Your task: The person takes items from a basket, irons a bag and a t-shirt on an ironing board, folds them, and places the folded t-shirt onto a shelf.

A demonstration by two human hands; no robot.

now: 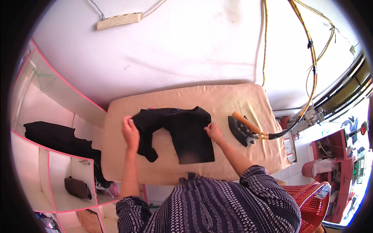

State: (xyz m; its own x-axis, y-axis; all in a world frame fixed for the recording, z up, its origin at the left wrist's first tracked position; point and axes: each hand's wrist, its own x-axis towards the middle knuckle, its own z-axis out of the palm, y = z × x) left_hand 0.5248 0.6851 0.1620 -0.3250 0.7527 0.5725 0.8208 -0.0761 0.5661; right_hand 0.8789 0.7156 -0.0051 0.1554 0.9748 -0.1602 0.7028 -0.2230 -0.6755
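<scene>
My patterned dark shirt point(202, 206) fills the lower middle, its sleeves ending partway down my 2 forearms. A red plastic basket point(314, 206) stands close by on my right.

My right hand point(214, 132) has its thumb and fingertips pressed together, pinching the right edge of the black garment point(190, 136). My left hand point(131, 135) is raised at the garment's far left corner with the fingers bent; I cannot tell whether they grip the cloth or only touch it. The garment lies across the middle of the padded table point(233, 97), which is covered in beige cloth. Its body is spread on the right, and 1 sleeve bends down toward me on the left.

Just beyond my right hand, apart from the garment, the iron point(241, 130) with its orange handle rests on the table, a black hose point(280, 134) joined to it.

To my left, the pink-edged shelving point(29, 155) bears a pile of black cloth point(54, 134) and, lower, a brown bundle point(77, 187). Farthest off, a power strip point(119, 21) is fixed high on the white wall point(194, 46).
</scene>
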